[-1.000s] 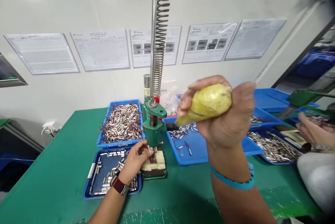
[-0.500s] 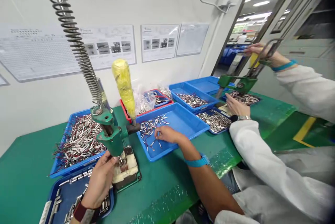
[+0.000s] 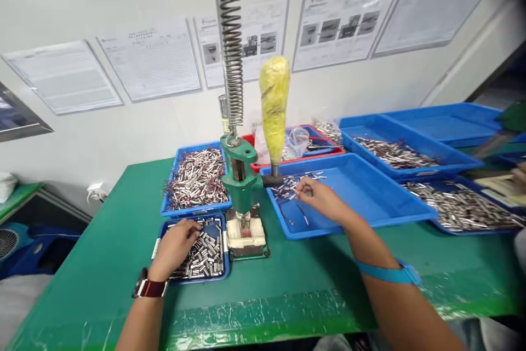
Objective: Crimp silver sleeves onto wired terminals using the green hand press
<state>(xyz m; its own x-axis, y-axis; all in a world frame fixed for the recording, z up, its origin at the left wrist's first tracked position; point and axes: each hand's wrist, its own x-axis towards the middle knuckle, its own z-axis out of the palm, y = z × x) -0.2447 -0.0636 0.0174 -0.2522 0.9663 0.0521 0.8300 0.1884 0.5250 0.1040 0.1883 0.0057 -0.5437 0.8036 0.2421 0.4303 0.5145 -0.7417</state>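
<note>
My left hand (image 3: 176,247) is over the small dark blue tray (image 3: 227,266), its fingers curled together at the pile of short metal cylinders (image 3: 205,258). What those fingers grip, if anything, is hidden. My right hand (image 3: 322,201) hovers above the large blue tray (image 3: 370,192), thumb and fingers pinched near thin silvery pieces with wires (image 3: 287,186). I cannot make out what is in the pinch. Between my hands stands the green hand press (image 3: 240,181) with its yellow-wrapped lever handle (image 3: 274,110) upright. Its pale base block (image 3: 246,236) is under the ram.
Behind the small tray is a blue tray heaped with wired silvery pieces (image 3: 199,178). A red tray (image 3: 337,151) with plastic bags sits behind the press. To the right are more blue trays (image 3: 452,167) and part of a co-worker's hand (image 3: 521,176).
My view has swung left. My left hand has left the press base and moved to the small tray of cylinders. My right hand stays over the large blue tray.
</note>
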